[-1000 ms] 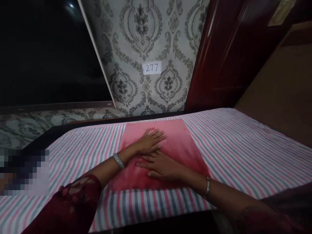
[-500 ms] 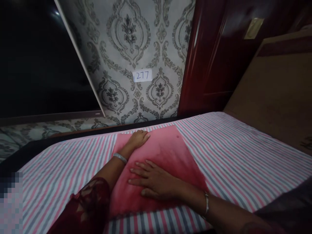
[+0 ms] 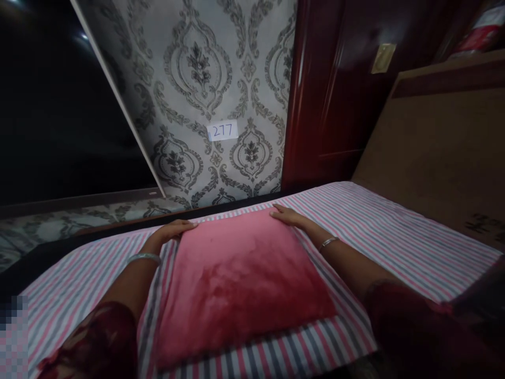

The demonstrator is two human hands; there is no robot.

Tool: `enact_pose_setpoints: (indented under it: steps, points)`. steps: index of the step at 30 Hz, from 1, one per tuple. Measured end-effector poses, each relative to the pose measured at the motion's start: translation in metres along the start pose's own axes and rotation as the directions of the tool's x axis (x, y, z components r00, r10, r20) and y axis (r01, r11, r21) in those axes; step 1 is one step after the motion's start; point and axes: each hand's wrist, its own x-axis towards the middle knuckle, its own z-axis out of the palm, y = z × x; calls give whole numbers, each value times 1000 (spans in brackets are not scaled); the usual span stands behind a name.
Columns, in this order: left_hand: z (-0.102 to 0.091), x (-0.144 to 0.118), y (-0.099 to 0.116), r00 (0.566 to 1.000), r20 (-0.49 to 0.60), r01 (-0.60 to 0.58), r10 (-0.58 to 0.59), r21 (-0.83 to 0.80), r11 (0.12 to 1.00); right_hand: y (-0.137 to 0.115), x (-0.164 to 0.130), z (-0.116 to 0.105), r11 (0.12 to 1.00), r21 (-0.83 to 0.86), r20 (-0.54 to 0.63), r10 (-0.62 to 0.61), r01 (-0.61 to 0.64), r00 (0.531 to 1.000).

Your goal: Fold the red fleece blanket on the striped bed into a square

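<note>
A pink cloth point(image 3: 240, 284) is laid flat and square on the striped sheet point(image 3: 394, 231) of the bed. Its far corners are touched by the left hand point(image 3: 173, 230) and the right hand point(image 3: 287, 215), both open and flat. The cloth appears smoothed; no fold is made yet.

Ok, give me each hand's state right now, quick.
Left hand: open, fingers resting on the far left corner of the pink cloth.
Right hand: open, fingers resting on its far right corner; no grip visible.
</note>
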Motion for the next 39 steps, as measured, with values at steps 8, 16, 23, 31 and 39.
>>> enact_pose_setpoints:
  steps: [8,16,23,31,39]
  points:
    - [16,-7,0,992,-12,113,-127,-389,915,-1,2,7,839,437,134,298,-326,945]
    - [-5,-46,42,967,-255,-117,-25,-525,843,-39,-22,-44,863,501,-138,162,-72,977]
    - [-50,-163,110,526,-676,-661,516,56,748,-81,-110,-132,802,11,-754,-386,597,532]
    - [59,-226,-24,367,-159,-521,917,781,344,12,-231,6,667,-437,-505,-738,604,448]
    - [136,-249,-98,446,-103,-491,889,803,339,74,-285,64,806,-354,-500,-592,475,632]
